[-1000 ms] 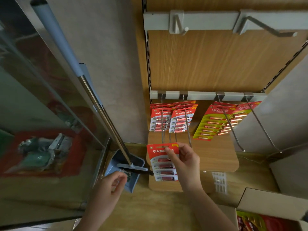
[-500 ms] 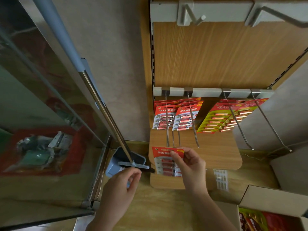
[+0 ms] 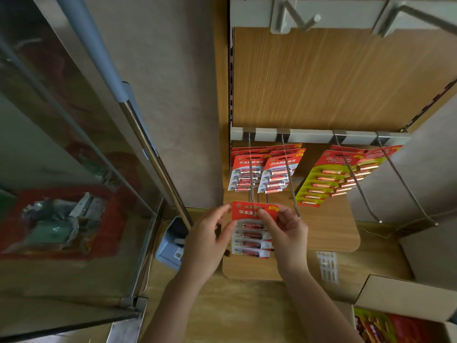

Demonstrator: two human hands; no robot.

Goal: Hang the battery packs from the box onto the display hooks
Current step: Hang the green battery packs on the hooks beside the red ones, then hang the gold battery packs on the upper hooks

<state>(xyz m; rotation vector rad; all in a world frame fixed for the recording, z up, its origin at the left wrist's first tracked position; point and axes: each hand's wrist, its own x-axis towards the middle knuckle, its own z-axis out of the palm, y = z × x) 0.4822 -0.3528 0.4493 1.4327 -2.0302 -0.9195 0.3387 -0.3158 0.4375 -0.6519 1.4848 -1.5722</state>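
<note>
- The held pack (image 3: 254,229) is showing white characters "华太" on its red header; the characters after them are sitting hidden behind fingers (image 3: 265,216).
- The hung red packs (image 3: 259,172) are carrying "华太" headers too; one battery is reading "Super".
- The green packs (image 3: 333,177) are showing "华太电池" on red.
- Smaller print is staying too blurred to read.

Dim, warm, soft-focus picture; wide-angle bending at edges, hazy reflections on the glass door (image 3: 61,169).
</note>
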